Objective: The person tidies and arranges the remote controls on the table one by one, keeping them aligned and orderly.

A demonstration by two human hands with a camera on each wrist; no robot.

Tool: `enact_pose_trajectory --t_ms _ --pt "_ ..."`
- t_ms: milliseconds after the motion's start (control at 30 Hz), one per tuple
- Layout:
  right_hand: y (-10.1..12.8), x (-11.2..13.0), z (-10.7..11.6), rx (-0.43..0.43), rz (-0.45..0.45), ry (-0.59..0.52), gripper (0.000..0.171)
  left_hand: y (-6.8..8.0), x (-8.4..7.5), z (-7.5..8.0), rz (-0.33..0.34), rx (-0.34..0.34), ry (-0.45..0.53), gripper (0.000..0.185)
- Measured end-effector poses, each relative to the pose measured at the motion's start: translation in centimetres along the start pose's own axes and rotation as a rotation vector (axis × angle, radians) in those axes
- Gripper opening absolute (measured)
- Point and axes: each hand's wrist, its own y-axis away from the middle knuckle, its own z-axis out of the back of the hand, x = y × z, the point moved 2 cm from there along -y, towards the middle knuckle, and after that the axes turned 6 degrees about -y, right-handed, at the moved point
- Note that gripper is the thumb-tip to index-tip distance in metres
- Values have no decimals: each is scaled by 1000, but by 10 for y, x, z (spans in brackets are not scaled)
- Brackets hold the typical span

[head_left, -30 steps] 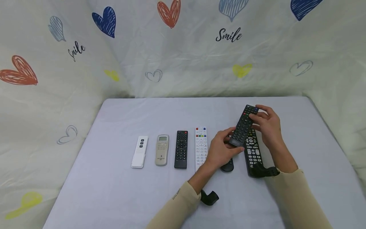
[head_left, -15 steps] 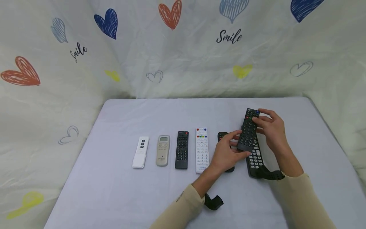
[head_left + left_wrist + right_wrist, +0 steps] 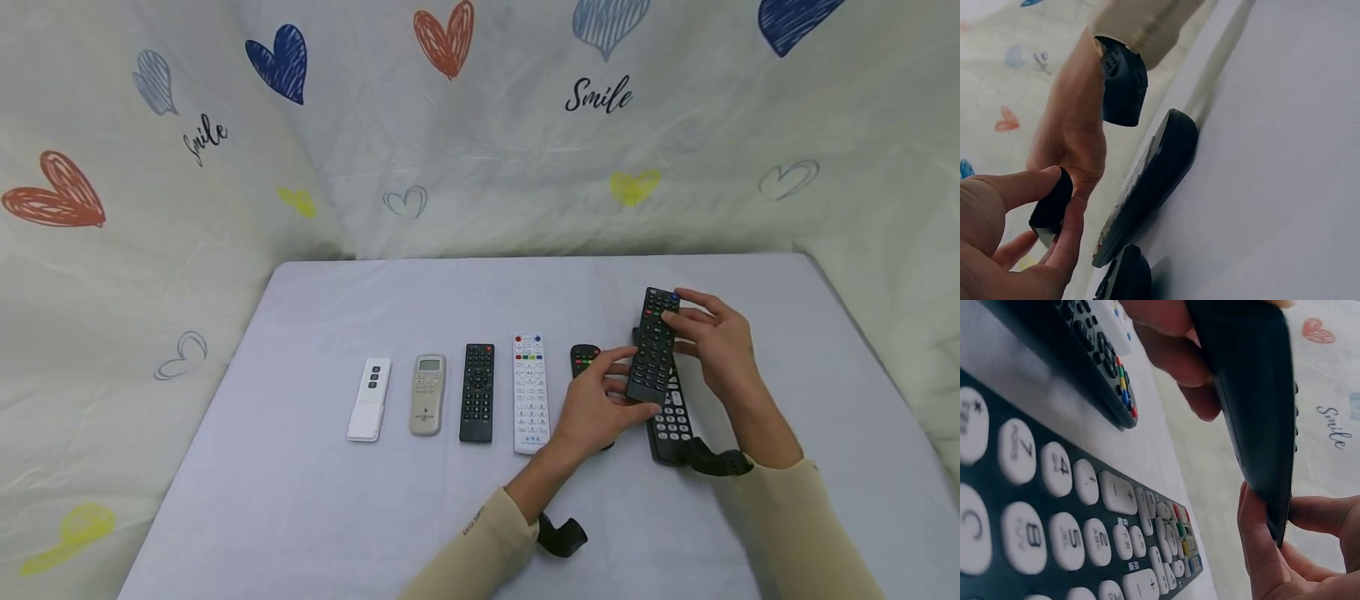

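Note:
A black remote control [image 3: 653,346] is held in both hands above the table, its button side up and its far end tilted slightly right. My left hand [image 3: 598,408] grips its near end between thumb and fingers. My right hand [image 3: 712,337] pinches the far end, with the thumb over the buttons. Beneath it lies a longer black remote with white keys [image 3: 670,429], partly covered in the head view; its keys fill the lower left of the right wrist view. Another black remote with coloured buttons [image 3: 585,357] lies partly hidden behind my left hand.
To the left, a white keypad remote [image 3: 531,396], a slim black remote [image 3: 476,392], a beige remote with a small screen [image 3: 427,396] and a white three-button remote [image 3: 368,400] lie in a row on the white tabletop [image 3: 262,483]. A patterned curtain [image 3: 510,150] hangs behind.
Both hands have moved right and a little nearer with the black remote, which now stands more upright in the head view. Over the last half second the shift is small.

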Motion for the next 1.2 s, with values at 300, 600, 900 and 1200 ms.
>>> enact_pose_trajectory --t_ms 300,600,900,1200 --pt "5 -2 5 12 -33 3 65 5 4 -9 61 -5 23 77" --pt "6 2 16 33 -9 -40 65 4 -3 -17 29 -9 0 78" --pt "8 1 26 55 -9 -40 60 9 -5 -28 6 -4 -5 78" --pt "9 1 33 59 -5 32 58 10 -7 -36 -17 4 -32 79"
